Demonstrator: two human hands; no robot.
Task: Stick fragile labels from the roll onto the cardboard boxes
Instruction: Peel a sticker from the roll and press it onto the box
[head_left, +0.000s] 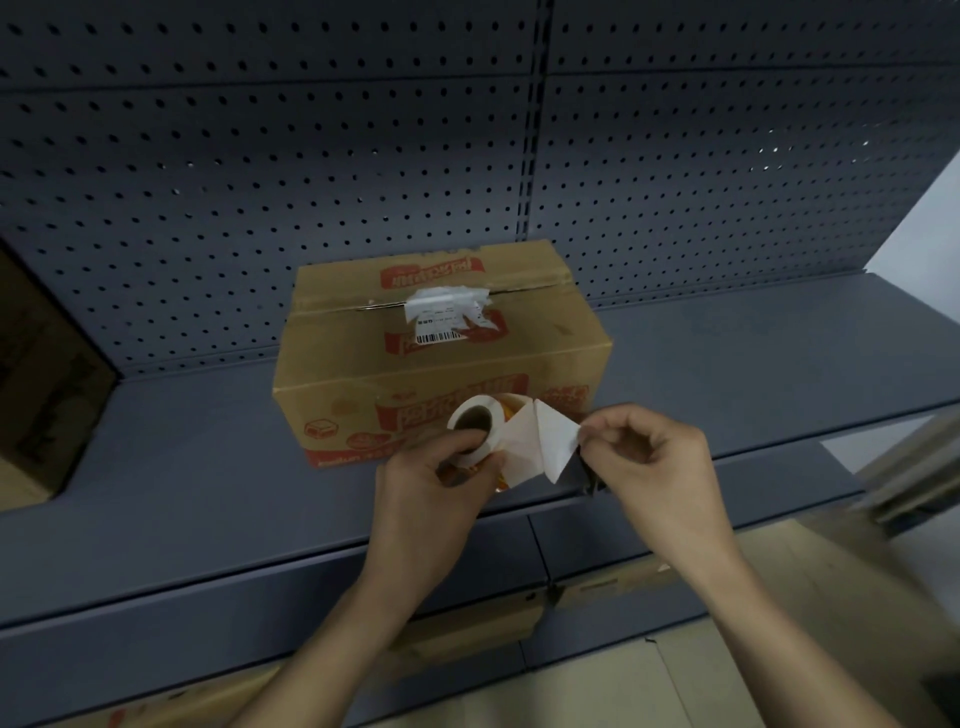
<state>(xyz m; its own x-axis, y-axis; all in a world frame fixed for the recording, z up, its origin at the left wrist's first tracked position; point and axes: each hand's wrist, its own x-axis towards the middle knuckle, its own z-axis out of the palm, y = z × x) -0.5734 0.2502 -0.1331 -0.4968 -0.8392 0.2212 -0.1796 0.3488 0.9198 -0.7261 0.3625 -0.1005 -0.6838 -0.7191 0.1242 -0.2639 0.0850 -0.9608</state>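
A brown cardboard box (441, 332) with red print and a torn white shipping label on top stands on the grey shelf (208, 457), against the pegboard back. In front of the box, my left hand (431, 493) grips a white roll of labels (480, 428) with a dark core. A strip of backing paper (540, 447) runs off the roll to the right. My right hand (649, 457) pinches the strip's folded free end between thumb and fingers. Orange label print shows behind the strip.
Part of another cardboard box (41, 395) shows at the left edge of the shelf. A grey pegboard wall (363, 156) rises behind. More cardboard boxes (467, 629) sit on the lower level under the shelf edge. The shelf ends at the right.
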